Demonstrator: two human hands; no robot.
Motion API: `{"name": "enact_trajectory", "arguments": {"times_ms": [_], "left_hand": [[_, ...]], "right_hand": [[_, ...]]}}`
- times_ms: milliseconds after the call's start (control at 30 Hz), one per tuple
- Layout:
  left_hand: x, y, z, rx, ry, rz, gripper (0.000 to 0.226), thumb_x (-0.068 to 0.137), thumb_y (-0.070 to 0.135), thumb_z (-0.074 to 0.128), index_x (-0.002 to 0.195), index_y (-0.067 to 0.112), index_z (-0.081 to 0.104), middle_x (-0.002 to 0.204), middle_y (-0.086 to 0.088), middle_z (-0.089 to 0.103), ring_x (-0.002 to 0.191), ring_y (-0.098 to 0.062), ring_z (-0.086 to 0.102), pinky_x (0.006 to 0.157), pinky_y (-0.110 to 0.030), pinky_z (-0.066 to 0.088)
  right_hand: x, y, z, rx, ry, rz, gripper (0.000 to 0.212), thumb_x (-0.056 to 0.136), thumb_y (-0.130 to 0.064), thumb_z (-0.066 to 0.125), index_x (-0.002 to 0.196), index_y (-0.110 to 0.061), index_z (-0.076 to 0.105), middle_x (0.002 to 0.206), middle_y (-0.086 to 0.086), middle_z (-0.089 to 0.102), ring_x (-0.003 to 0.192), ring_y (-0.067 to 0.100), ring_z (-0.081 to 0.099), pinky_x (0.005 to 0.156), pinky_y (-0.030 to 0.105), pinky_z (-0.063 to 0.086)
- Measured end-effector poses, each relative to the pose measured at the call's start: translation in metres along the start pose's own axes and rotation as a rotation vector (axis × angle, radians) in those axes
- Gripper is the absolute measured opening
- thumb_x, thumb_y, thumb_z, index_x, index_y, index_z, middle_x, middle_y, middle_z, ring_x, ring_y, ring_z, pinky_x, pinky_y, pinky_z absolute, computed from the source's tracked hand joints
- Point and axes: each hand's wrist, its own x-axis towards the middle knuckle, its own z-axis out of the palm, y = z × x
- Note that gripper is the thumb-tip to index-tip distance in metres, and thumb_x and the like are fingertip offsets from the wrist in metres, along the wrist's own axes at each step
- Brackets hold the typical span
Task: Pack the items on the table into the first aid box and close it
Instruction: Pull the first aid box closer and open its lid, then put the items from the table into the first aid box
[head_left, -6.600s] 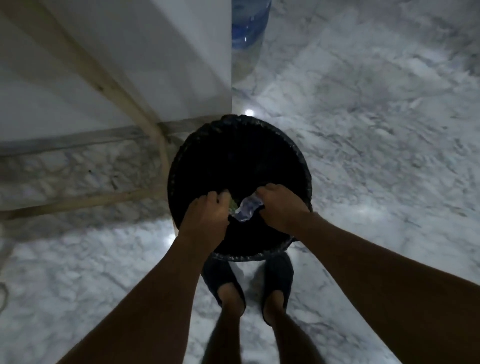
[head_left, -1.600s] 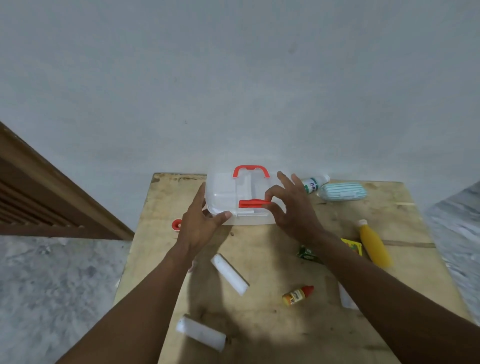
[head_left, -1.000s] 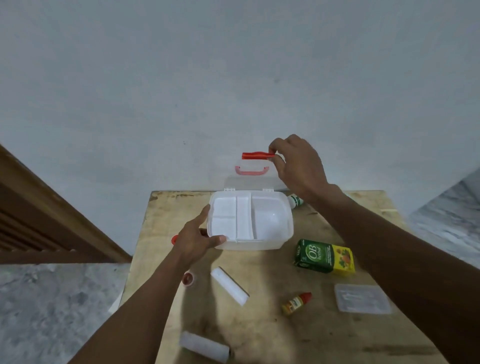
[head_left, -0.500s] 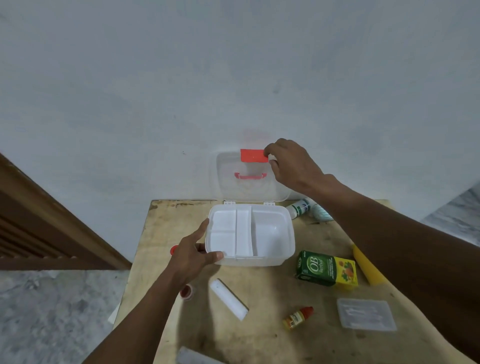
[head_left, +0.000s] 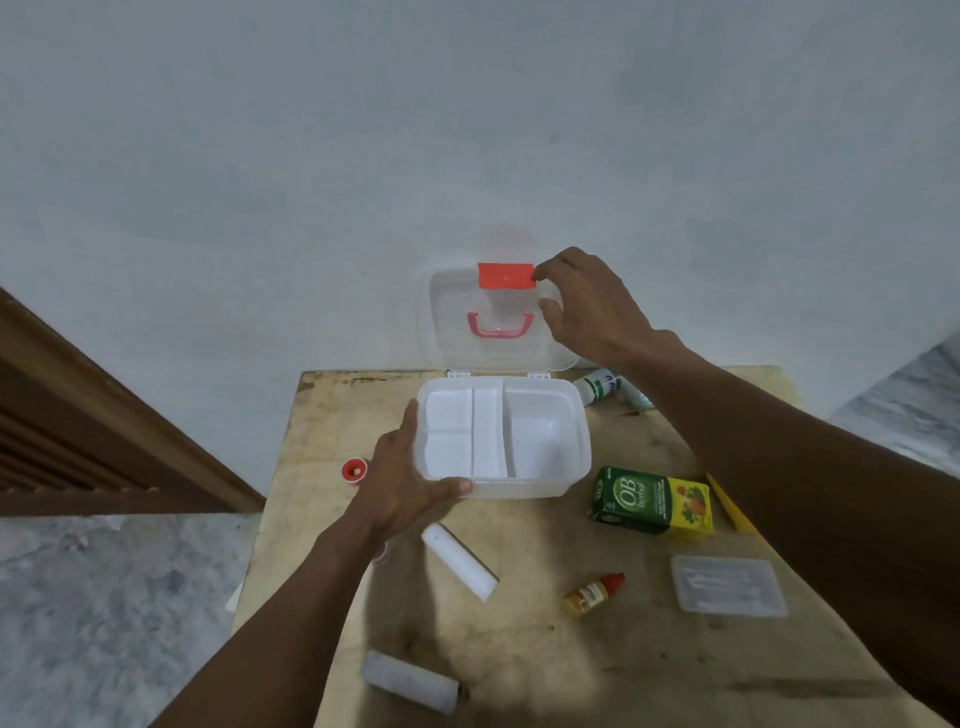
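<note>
The white first aid box (head_left: 540, 486) stands open on the wooden table (head_left: 519, 649), its compartments holding nothing. My left hand (head_left: 410, 488) grips its front left corner. My right hand (head_left: 587, 306) holds the upright clear lid (head_left: 452, 322) beside its red latch (head_left: 505, 275). Loose on the table lie a green and yellow carton (head_left: 649, 501), a small red-capped bottle (head_left: 594, 594), a clear flat case (head_left: 727, 586), two white rolls (head_left: 460, 557) (head_left: 410, 680), a red-topped cap (head_left: 355, 471) and a white bottle (head_left: 600, 385).
The table stands against a pale wall. A brown wooden frame (head_left: 104, 415) runs on the left, over marble floor (head_left: 104, 597). A yellow bottle (head_left: 730, 509) shows partly behind my right forearm.
My right hand has swung the lid further back until it stands upright near the wall. My left hand has stayed on the box corner. The view has tilted down slightly.
</note>
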Motion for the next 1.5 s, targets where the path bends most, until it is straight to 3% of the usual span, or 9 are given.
{"name": "enact_trajectory", "arguments": {"times_ms": [133, 333, 633, 800, 967, 1100, 1233, 1367, 1500], "left_hand": [[-0.003, -0.002, 0.006, 0.013, 0.042, 0.014, 0.086, 0.067, 0.044, 0.089, 0.135, 0.034, 0.038, 0.122, 0.017, 0.064, 0.111, -0.003, 0.061, 0.084, -0.038, 0.059], [-0.002, 0.003, 0.015, -0.043, 0.024, 0.045, 0.088, 0.068, 0.032, 0.091, 0.134, 0.03, 0.033, 0.126, 0.022, 0.057, 0.117, 0.004, 0.056, 0.093, -0.029, 0.052], [-0.004, -0.008, 0.025, -0.05, 0.068, -0.036, 0.102, 0.071, 0.041, 0.087, 0.146, 0.035, 0.02, 0.128, 0.014, 0.051, 0.118, -0.017, 0.051, 0.09, -0.034, 0.047], [-0.005, -0.008, 0.03, -0.016, 0.113, -0.068, 0.103, 0.071, 0.041, 0.086, 0.148, 0.038, 0.018, 0.129, 0.015, 0.048, 0.118, -0.018, 0.049, 0.097, -0.042, 0.047], [-0.007, -0.003, 0.033, -0.033, 0.122, -0.049, 0.096, 0.07, 0.038, 0.085, 0.145, 0.034, 0.026, 0.134, 0.016, 0.045, 0.124, -0.014, 0.046, 0.097, -0.037, 0.046], [-0.006, -0.001, 0.037, -0.046, 0.137, -0.05, 0.092, 0.075, 0.028, 0.086, 0.146, 0.031, 0.027, 0.131, 0.018, 0.044, 0.117, 0.001, 0.047, 0.084, -0.017, 0.043], [-0.007, 0.001, 0.037, -0.029, 0.138, -0.054, 0.087, 0.075, 0.028, 0.086, 0.142, 0.031, 0.031, 0.122, 0.032, 0.045, 0.111, 0.02, 0.045, 0.079, -0.014, 0.042], [-0.009, 0.004, 0.036, -0.028, 0.135, -0.057, 0.093, 0.069, 0.035, 0.084, 0.144, 0.032, 0.03, 0.133, 0.016, 0.045, 0.119, -0.008, 0.046, 0.088, -0.022, 0.041], [-0.011, 0.007, 0.037, -0.021, 0.115, -0.045, 0.099, 0.065, 0.041, 0.083, 0.146, 0.028, 0.028, 0.135, 0.013, 0.041, 0.123, -0.013, 0.043, 0.097, -0.035, 0.042]], "right_hand": [[-0.038, 0.009, 0.006, 0.046, -0.049, 0.103, 0.037, 0.093, -0.016, 0.058, 0.129, -0.011, 0.057, 0.131, 0.009, 0.055, 0.119, 0.028, 0.051, 0.099, 0.033, 0.039], [-0.13, 0.035, 0.032, 0.02, -0.143, 0.245, 0.029, 0.077, -0.003, 0.065, 0.106, -0.001, 0.066, 0.101, 0.022, 0.063, 0.094, 0.043, 0.059, 0.08, 0.044, 0.047], [-0.216, 0.065, 0.033, -0.096, -0.418, 0.455, 0.064, 0.078, -0.027, 0.076, 0.133, -0.008, 0.051, 0.13, 0.018, 0.055, 0.122, 0.037, 0.05, 0.1, 0.045, 0.044], [-0.223, 0.079, 0.034, -0.164, -0.489, 0.401, 0.072, 0.078, -0.027, 0.077, 0.139, -0.005, 0.044, 0.136, 0.016, 0.052, 0.129, 0.034, 0.044, 0.106, 0.04, 0.037], [-0.216, 0.094, 0.044, -0.264, -0.569, 0.295, 0.065, 0.077, -0.032, 0.072, 0.131, -0.006, 0.048, 0.127, 0.015, 0.059, 0.121, 0.032, 0.051, 0.105, 0.041, 0.038], [-0.211, 0.104, 0.047, -0.25, -0.575, 0.249, 0.05, 0.077, -0.032, 0.071, 0.117, -0.007, 0.053, 0.117, 0.014, 0.062, 0.112, 0.031, 0.056, 0.101, 0.04, 0.039], [-0.21, 0.111, 0.043, -0.18, -0.538, 0.228, 0.056, 0.076, -0.034, 0.075, 0.119, -0.006, 0.053, 0.118, 0.016, 0.061, 0.114, 0.033, 0.055, 0.1, 0.038, 0.038], [-0.204, 0.107, 0.023, -0.093, -0.491, 0.304, 0.055, 0.075, -0.027, 0.075, 0.12, -0.006, 0.052, 0.116, 0.015, 0.058, 0.113, 0.035, 0.053, 0.098, 0.039, 0.041], [-0.2, 0.094, -0.002, -0.029, -0.375, 0.448, 0.057, 0.077, -0.023, 0.07, 0.129, -0.01, 0.05, 0.116, 0.021, 0.051, 0.105, 0.041, 0.055, 0.091, 0.041, 0.048]]}}
